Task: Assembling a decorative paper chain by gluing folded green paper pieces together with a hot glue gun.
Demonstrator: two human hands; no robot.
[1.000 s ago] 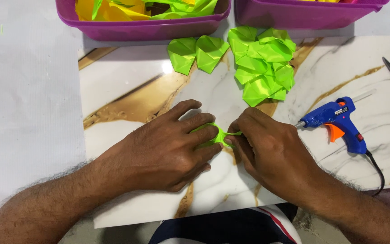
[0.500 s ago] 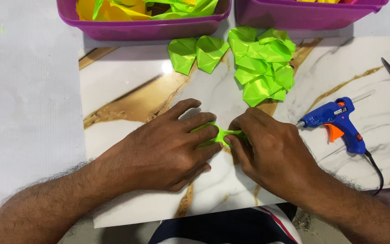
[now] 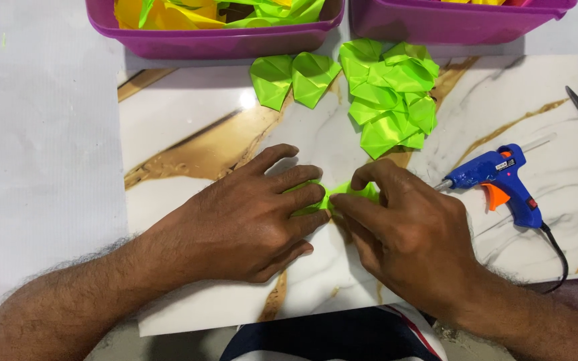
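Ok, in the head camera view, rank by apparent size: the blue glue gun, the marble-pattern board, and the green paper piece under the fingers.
1. marble-pattern board, largest.
2. blue glue gun.
3. green paper piece, smallest as seen, though both hands hide most of it.

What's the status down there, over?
Left hand and right hand both pressing a green paper piece on the marble board. Glue gun lies apart, right. Nothing blocking.

a home craft table: white-and-gold marble-patterned board [image 3: 188, 127] at centre, blue hot-glue gun with orange trigger [image 3: 500, 182] at three o'clock, heap of folded neon-green paper pieces [image 3: 389, 97] and purple plastic tubs [image 3: 215, 37] at twelve o'clock.
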